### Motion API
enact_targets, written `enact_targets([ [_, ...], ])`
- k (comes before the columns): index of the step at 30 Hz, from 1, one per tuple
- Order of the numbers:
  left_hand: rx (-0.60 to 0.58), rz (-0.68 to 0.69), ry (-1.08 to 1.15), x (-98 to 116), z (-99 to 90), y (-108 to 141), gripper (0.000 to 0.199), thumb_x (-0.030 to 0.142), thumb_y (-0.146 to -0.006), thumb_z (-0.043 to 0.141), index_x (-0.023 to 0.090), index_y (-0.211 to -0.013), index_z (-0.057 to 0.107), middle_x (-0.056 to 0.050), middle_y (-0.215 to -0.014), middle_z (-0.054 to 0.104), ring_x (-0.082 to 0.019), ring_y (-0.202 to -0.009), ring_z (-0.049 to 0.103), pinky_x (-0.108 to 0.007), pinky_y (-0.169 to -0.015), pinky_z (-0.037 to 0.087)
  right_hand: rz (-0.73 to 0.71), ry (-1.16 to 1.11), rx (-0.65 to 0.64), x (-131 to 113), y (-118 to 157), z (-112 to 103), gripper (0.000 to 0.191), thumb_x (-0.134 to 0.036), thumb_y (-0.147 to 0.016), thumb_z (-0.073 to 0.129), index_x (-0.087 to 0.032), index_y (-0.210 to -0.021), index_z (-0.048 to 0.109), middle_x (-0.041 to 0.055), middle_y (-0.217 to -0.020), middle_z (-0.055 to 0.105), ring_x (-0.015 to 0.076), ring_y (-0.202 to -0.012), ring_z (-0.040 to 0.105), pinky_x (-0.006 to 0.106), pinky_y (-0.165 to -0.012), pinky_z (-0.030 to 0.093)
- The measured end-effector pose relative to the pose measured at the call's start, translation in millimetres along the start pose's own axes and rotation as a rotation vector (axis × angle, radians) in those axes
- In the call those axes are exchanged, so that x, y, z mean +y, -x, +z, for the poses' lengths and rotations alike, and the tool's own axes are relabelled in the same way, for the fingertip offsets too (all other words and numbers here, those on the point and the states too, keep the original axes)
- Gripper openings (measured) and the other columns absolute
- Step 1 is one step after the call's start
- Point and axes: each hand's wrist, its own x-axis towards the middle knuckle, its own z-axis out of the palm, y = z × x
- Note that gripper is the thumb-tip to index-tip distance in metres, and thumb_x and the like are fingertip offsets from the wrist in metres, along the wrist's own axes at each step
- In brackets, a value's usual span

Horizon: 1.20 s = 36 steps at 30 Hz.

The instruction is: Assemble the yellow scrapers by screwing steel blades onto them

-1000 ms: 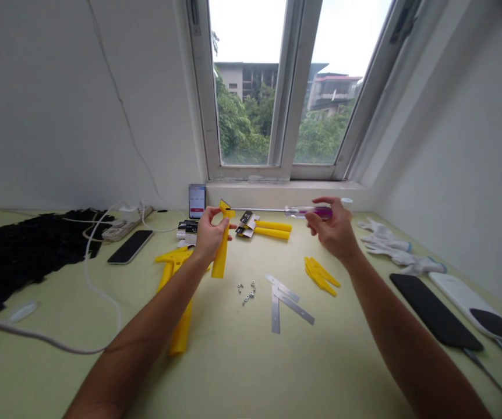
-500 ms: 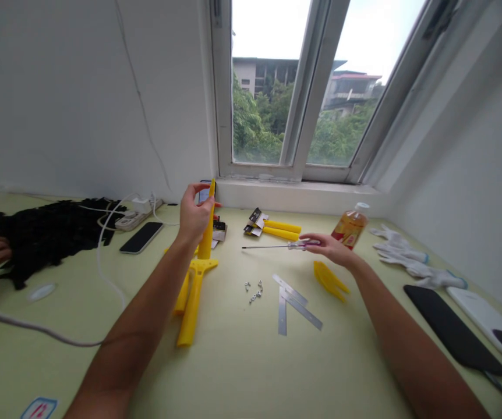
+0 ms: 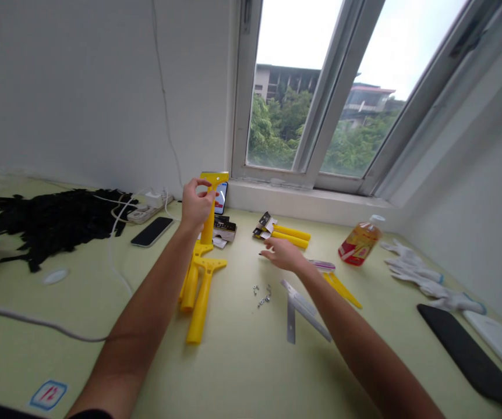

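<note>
My left hand (image 3: 197, 205) pinches one yellow scraper (image 3: 208, 224) upright beside the propped phone (image 3: 222, 199); it was edge-on earlier, now its flat face shows. At least two lower scrapers (image 3: 201, 302) lie on the table (image 3: 233, 372). My right hand (image 3: 283, 254) has slid off one screwdriver (image 3: 323, 266)'s handle; I can't tell whether its fingers hold anything. Three metal blades (image 3: 292, 320) lie nearer me, beside several screws (image 3: 267, 298).

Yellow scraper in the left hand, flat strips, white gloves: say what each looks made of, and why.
Yellow scraper: body probably plastic, smooth with slight sheen, given its even color. Flat strips: likely metal, perhaps steel, from their grey satin look and thin, straight edges. White gloves: seemingly knitted fabric, matte, judging by their limp folds; the fibre can't be told.
</note>
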Motion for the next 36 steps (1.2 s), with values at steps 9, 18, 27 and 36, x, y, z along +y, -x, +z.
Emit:
enact_targets([
  [9, 0.079, 0.008, 0.186, -0.3, -3.3, -6.6, 0.046, 0.01, -0.055, 0.079, 0.019, -0.088, 0.048, 0.003, -0.088, 0.056, -0.011, -0.066, 0.066, -0.024, -0.058, 0.054, 0.165, -0.243, 0.233, -92.7, -83.8, 82.8, 0.037, -0.039, -0.08, 0.065, -0.013, -0.106, 0.066, 0.0199, -0.114, 0.06, 0.03, -0.106, 0.058, 0.039, -0.088, 0.045],
  [18, 0.016, -0.287, 0.341, 10.9, 2.8, 5.0, 0.031, 0.01, -0.066, 0.071, 0.016, -0.091, 0.055, -0.002, -0.078, 0.066, -0.015, -0.063, 0.067, -0.025, -0.056, 0.051, -0.188, -0.425, 0.159, -45.9, -13.5, 10.7, 0.025, -0.034, -0.093, 0.043, -0.018, -0.083, 0.06, 0.0048, -0.088, 0.059, 0.0165, -0.075, 0.058, 0.03, -0.068, 0.049],
  [27, -0.057, -0.397, 0.465, 3.5, 23.9, 29.8, 0.017, 0.013, -0.073, 0.065, 0.016, -0.088, 0.058, -0.002, -0.076, 0.065, -0.011, -0.064, 0.061, -0.025, -0.067, 0.05, -0.326, -0.721, -0.119, -12.8, 62.4, -46.2, 0.037, -0.053, -0.092, 0.051, -0.019, -0.094, 0.062, 0.0019, -0.077, 0.059, 0.0127, -0.064, 0.056, 0.025, -0.052, 0.046],
  [36, -0.194, -0.433, 0.524, 1.2, 43.6, 61.1, 0.018, 0.007, -0.077, 0.063, 0.019, -0.089, 0.057, -0.001, -0.088, 0.063, -0.011, -0.076, 0.062, -0.032, -0.084, 0.053, -0.201, -1.108, 0.058, -38.5, 60.2, -19.5, 0.037, -0.056, -0.086, 0.058, -0.019, -0.092, 0.057, -0.0003, -0.075, 0.06, 0.0132, -0.061, 0.062, 0.027, -0.051, 0.052],
])
